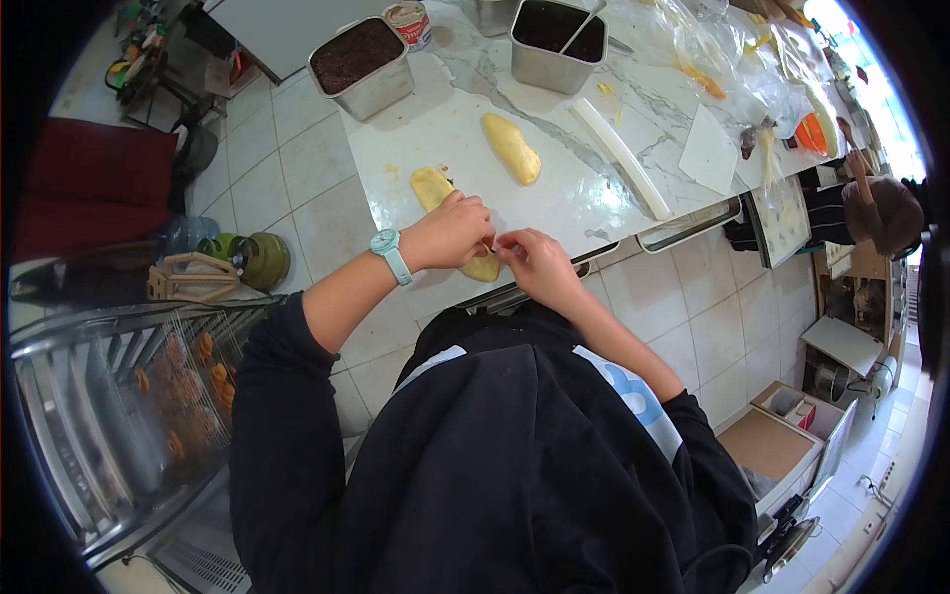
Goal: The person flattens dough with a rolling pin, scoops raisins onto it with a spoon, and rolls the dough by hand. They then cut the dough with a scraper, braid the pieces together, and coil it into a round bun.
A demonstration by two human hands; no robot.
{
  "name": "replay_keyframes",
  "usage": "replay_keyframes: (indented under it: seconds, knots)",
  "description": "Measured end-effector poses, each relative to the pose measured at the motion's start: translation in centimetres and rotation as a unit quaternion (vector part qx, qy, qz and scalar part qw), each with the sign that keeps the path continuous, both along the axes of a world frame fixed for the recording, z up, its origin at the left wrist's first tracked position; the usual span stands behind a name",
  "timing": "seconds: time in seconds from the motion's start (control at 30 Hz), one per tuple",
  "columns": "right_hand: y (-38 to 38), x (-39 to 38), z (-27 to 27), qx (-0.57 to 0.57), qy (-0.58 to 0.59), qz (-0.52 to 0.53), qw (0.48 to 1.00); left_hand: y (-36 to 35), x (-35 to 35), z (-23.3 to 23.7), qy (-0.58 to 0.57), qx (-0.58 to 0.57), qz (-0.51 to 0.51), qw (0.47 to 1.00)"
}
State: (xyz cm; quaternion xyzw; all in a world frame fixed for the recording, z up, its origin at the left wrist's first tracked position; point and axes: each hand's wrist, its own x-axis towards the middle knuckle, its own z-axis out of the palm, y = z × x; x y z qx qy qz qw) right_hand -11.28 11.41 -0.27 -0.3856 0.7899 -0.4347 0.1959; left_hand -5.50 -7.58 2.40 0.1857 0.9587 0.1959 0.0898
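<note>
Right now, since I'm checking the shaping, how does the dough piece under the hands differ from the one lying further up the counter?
The near dough piece is partly covered by the left hand and right hand; the far dough piece lies untouched and fully in view. The near dough piece looks longer and flatter; the far dough piece looks shorter and plumper. Both are pale yellow, elongated, and lie on the marble counter.

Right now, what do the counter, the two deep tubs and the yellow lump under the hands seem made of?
The counter looks like marble or marble-look stone: glossy white, grey veins. The tubs seem brushed stainless steel: dull grey sheen. The lump seems soft dough: matte pale yellow.
</note>
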Motion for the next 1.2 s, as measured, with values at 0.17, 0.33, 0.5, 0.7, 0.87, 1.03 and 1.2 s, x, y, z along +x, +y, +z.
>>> replay_keyframes:
  seconds: [0.17, 0.33, 0.5, 0.7, 0.87, 1.03, 1.2]
  knots:
    - [-0.2, 0.1, 0.3, 0.049, 0.042, 0.017, 0.998, 0.0, -0.2, 0.5, -0.014, 0.02, 0.019, 1.0]
    - [-0.5, 0.2, 0.6, -0.006, 0.065, 0.024, 0.998, -0.5, 0.0, 0.1, -0.014, 0.067, 0.019, 0.997]
    - [-1.0, -0.8, 0.3, 0.039, 0.039, 0.019, 0.998, -1.5, -0.4, -1.1, 0.075, 0.219, 0.132, 0.964]
    - [-2.4, -0.2, 0.6, 0.005, 0.206, 0.064, 0.976, -7.8, -0.7, -2.0, 0.114, 0.077, 0.242, 0.96]
    - [-1.8, -1.8, 1.8, 0.021, 0.254, 0.028, 0.967, -6.2, 0.1, -1.2, 0.166, 0.066, 0.291, 0.94]
    - [4.7, -12.0, 1.2, 0.106, 0.37, -0.229, 0.894, 3.0, 4.1, -2.1, 0.283, 0.059, 0.336, 0.896]
    - [7.5, -14.3, -1.0, 0.203, 0.407, -0.19, 0.87, 6.6, 5.3, -3.5, 0.139, -0.005, 0.274, 0.952]
